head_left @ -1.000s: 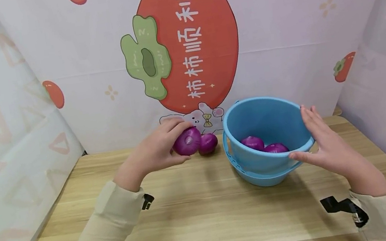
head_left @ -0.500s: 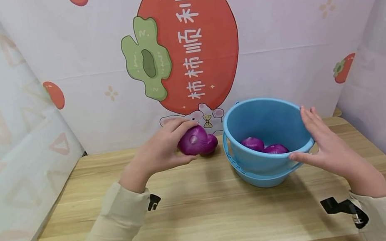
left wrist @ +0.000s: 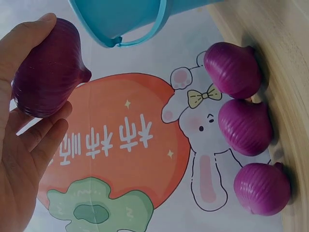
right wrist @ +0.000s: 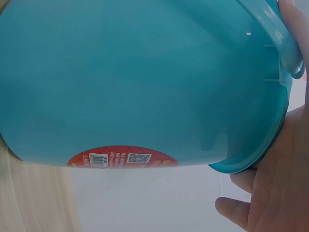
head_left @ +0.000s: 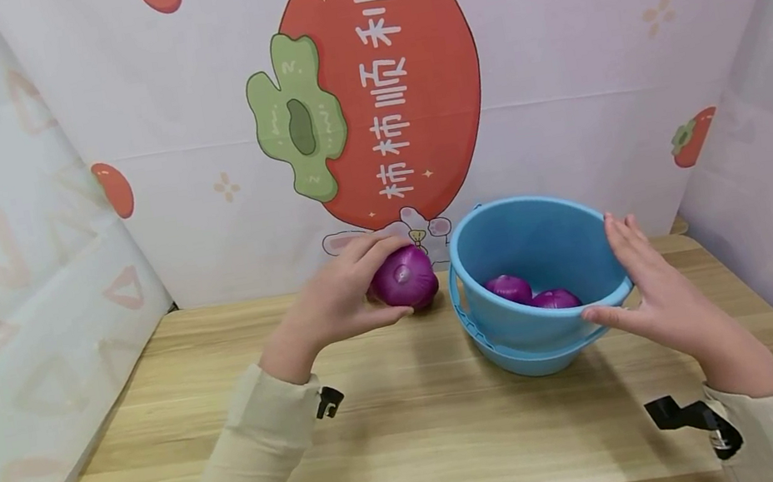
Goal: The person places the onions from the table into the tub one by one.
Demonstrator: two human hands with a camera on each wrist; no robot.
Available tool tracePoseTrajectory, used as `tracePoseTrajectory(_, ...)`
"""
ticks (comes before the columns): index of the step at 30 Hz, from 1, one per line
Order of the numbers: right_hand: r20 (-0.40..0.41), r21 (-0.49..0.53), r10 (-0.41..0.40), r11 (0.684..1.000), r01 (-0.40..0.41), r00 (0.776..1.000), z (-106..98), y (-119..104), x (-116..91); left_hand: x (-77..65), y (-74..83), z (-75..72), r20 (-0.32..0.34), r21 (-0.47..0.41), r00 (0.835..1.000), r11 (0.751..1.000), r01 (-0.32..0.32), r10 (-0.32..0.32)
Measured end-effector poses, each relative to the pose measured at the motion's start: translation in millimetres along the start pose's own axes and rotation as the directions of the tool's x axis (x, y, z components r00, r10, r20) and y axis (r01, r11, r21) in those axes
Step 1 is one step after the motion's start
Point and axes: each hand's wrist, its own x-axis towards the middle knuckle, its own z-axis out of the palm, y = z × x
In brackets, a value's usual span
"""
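My left hand (head_left: 335,298) grips a purple onion (head_left: 401,274) between thumb and fingers, just left of a blue bucket (head_left: 535,340). Seen from the left wrist, the held onion (left wrist: 50,67) has its pointed tip facing right. My right hand (head_left: 670,306) rests on the bucket's right rim, thumb at the front and fingers fairly straight along the side. Inside the bucket lie two purple onions, one left (head_left: 508,287) and one right (head_left: 555,298). The left wrist view also has three onions in a row, top (left wrist: 234,70), middle (left wrist: 246,126) and bottom (left wrist: 263,188), mostly hidden from the head view.
A wooden table (head_left: 420,455) carries everything. Behind it hangs a pale cloth (head_left: 552,38) printed with a big red persimmon, and similar cloth encloses both sides. The bucket's handle (left wrist: 149,36) hangs down its outside. A red label (right wrist: 123,158) marks its wall.
My left hand has moved to the right with the onion, closer to the bucket, and now covers most of the onion behind it. My right hand and the bucket stay put.
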Motion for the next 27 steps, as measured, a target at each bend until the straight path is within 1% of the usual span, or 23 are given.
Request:
tracePoseTrajectory(5,-0.002,0.004,-0.001,1.000,0.001,1.000,0,0,0,6.1,3.2,2.5,-0.026,-0.008,1.000,1.000,-0.011,0.011)
tracePoseTrajectory(12,0.000,0.001,0.001,1.000,-0.001,1.000,0,0,-1,15.6,7.0,7.5,-0.088,-0.035,0.996,0.999,-0.029,0.026)
tracePoseTrajectory(19,-0.002,-0.006,0.001,1.000,-0.001,1.000,1,0,-1,19.0,10.2,11.7,-0.101,-0.060,0.995,0.998,-0.033,0.027)
tracePoseTrajectory(25,0.004,-0.014,0.009,1.000,-0.009,1.000,-1,0,-1,32.0,12.5,16.8,-0.106,-0.111,0.992,0.991,-0.073,0.061)
tracePoseTrajectory(27,0.008,-0.015,0.012,1.000,-0.012,1.000,0,0,0,36.0,13.3,18.7,-0.110,-0.113,0.991,0.990,-0.085,0.073)
